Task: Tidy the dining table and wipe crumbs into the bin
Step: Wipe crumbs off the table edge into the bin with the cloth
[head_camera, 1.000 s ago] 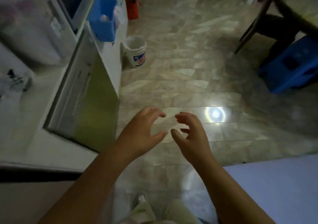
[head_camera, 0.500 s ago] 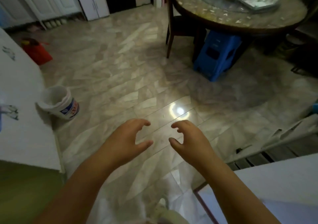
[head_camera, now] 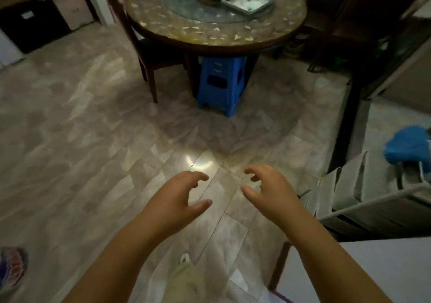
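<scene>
hands held out over floor; left (head_camera: 177, 197) and right (head_camera: 270, 191) loosely curled, empty

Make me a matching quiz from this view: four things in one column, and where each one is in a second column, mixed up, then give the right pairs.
Things:
1. blue stool
2. white tray
3. wooden chair
4. left hand

Places:
A. on the glass turntable of the round table
B. held out over the floor, holding nothing
C. tucked under the round table's near edge
D. at the round table's left side

Pairs: 1-C, 2-A, 3-D, 4-B
</scene>
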The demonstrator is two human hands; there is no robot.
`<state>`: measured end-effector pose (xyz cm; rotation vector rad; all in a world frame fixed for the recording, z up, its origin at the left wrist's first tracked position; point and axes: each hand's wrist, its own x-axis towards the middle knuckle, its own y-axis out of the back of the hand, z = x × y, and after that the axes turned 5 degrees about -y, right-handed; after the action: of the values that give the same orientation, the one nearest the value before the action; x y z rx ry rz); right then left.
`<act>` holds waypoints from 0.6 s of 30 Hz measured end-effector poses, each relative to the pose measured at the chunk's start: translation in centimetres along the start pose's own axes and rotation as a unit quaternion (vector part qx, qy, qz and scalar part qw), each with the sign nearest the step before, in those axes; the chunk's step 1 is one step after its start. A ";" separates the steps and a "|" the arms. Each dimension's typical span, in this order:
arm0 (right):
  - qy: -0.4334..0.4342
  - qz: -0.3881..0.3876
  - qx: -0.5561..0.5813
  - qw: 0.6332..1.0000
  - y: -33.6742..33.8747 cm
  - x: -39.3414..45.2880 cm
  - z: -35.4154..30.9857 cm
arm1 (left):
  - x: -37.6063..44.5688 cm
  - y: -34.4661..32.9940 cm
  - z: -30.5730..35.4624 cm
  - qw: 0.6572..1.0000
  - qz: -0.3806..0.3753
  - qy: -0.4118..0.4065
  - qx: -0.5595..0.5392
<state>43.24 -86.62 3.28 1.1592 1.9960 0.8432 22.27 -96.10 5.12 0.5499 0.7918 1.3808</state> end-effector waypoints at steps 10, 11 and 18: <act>-0.204 0.207 0.049 0.955 8.7 3.8 4.7 | 19.7 0.1 7.6 0.967 -0.131 -0.217 -0.005; -0.234 0.227 0.058 0.944 9.7 3.4 6.0 | 20.7 -0.9 8.9 0.958 -0.152 -0.242 -0.007; -0.369 0.331 0.111 0.862 16.4 2.5 15.4 | 28.1 -6.4 16.9 0.907 -0.278 -0.315 0.035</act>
<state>62.25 -74.88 7.00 1.9906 1.0668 0.3535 39.45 -67.53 6.30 0.7084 0.4108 0.5851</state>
